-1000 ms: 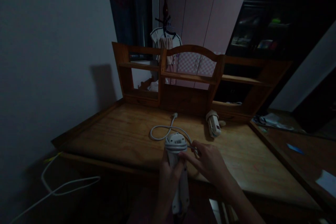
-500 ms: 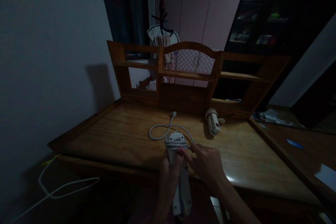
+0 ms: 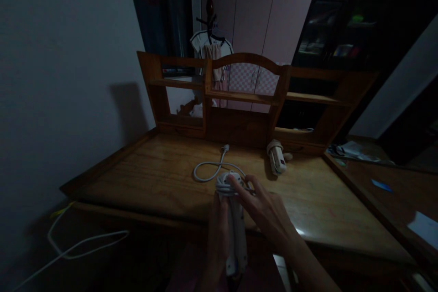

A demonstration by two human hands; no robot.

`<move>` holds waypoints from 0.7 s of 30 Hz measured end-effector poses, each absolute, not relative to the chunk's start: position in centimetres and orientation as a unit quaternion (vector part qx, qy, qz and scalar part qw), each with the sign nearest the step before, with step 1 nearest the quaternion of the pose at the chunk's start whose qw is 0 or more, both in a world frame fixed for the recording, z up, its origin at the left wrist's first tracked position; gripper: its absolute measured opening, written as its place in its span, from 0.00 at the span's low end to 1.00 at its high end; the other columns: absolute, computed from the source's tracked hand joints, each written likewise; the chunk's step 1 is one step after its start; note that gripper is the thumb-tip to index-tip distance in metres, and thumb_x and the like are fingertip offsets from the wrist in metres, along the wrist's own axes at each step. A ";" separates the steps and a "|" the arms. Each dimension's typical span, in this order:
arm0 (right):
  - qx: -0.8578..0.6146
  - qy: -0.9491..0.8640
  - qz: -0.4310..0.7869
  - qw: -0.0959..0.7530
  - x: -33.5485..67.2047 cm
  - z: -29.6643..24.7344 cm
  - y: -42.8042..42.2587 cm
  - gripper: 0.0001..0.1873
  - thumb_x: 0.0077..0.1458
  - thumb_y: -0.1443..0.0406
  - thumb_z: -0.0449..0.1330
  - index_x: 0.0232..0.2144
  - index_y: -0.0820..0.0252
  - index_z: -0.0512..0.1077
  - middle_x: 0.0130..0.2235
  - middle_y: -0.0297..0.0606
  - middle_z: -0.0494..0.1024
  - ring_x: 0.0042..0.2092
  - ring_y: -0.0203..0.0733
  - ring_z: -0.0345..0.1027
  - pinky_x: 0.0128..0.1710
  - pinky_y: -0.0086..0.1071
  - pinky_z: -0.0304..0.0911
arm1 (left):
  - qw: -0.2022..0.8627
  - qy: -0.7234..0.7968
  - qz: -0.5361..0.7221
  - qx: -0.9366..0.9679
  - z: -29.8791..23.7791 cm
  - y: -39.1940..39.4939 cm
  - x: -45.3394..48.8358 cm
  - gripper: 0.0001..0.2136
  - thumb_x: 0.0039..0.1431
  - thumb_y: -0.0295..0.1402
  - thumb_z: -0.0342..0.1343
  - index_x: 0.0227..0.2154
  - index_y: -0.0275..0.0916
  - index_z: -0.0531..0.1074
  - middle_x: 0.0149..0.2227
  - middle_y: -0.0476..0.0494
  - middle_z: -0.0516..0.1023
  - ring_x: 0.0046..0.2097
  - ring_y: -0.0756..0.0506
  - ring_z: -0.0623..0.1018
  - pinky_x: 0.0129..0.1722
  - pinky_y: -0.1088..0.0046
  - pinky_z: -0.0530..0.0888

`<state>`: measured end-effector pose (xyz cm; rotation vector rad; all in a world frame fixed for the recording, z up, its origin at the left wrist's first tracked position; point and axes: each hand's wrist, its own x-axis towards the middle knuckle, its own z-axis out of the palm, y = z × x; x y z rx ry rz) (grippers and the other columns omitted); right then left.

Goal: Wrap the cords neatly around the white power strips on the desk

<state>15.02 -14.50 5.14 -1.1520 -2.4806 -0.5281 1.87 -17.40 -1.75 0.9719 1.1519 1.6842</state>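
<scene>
Head view: dim scene, clock centred on the wound end of the power strip (image 3: 238,244). I had the left hand (image 3: 218,226) at 7 o'clock, closed round the strip's body just below the windings. Strip was held across the near edge of the worktop (image 3: 150,175), long axis roughly 12 to 6, wound end pointing away from me. Couldn't tell if any of it touched the wood. Cord (image 3: 223,188) went round that end in several turns, bunched close together.

Right hand (image 3: 265,205) was at 4 o'clock, partly open: one digit stretched onto the strip's end, the next arched over beside the cord. Remaining fingers were curled under, mostly hidden, so I couldn't tell how firmly, if at all, they had the cord.

Free run of cord lay on the worktop: one crossed loop at 10 o'clock, plug (image 3: 226,148) at 12. A second pale device (image 3: 278,162) lay at 2 o'clock, something thick wrapped round its far end, near the shelf unit (image 3: 239,123). That unit spanned the back edge at 12. White cable (image 3: 38,272) hung loose between 8 and 9, a yellow strip (image 3: 61,211) near it at the worktop's corner. Blue card (image 3: 381,185) lay out at 3, on the brown surface alongside.
</scene>
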 end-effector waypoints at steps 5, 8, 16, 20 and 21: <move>-0.364 -0.897 -0.201 0.153 15.8 5.1 -13.9 0.44 0.56 0.76 0.54 0.67 0.44 0.41 0.62 0.44 0.59 0.38 0.41 0.71 0.25 0.29 0.65 | 0.423 0.467 0.659 0.412 -2.0 -17.3 1.9 0.27 0.64 0.50 0.42 0.60 0.40 0.61 0.59 0.40 0.65 0.60 0.43 0.65 0.59 0.69 0.62; -0.351 -0.906 -0.191 0.139 16.0 5.3 -13.7 0.43 0.54 0.78 0.53 0.66 0.46 0.45 0.61 0.44 0.60 0.38 0.41 0.71 0.25 0.28 0.65 | 0.440 0.478 0.643 0.404 -2.3 -17.0 1.9 0.29 0.63 0.51 0.42 0.58 0.36 0.62 0.58 0.37 0.66 0.58 0.42 0.67 0.59 0.67 0.62; -0.336 -0.912 -0.183 0.149 16.0 4.5 -13.5 0.37 0.56 0.77 0.53 0.65 0.51 0.49 0.57 0.43 0.65 0.44 0.44 0.69 0.27 0.31 0.66 | 0.478 0.457 0.639 0.393 -2.3 -16.9 1.7 0.27 0.65 0.48 0.40 0.59 0.36 0.61 0.59 0.37 0.64 0.62 0.41 0.62 0.61 0.65 0.59; -0.345 -0.901 -0.195 0.178 16.3 4.0 -13.0 0.33 0.59 0.72 0.54 0.64 0.51 0.52 0.58 0.42 0.64 0.43 0.42 0.69 0.27 0.30 0.65 | 0.524 0.431 0.619 0.396 -1.4 -17.4 1.5 0.27 0.62 0.43 0.48 0.62 0.40 0.56 0.62 0.40 0.61 0.63 0.40 0.60 0.60 0.65 0.61; -0.353 -0.895 -0.194 0.190 16.4 4.0 -12.9 0.31 0.60 0.71 0.55 0.63 0.50 0.53 0.58 0.41 0.65 0.42 0.41 0.70 0.27 0.29 0.64 | 0.544 0.417 0.608 0.401 -1.1 -17.5 1.4 0.29 0.61 0.41 0.52 0.63 0.41 0.54 0.61 0.40 0.62 0.62 0.40 0.63 0.59 0.65 0.63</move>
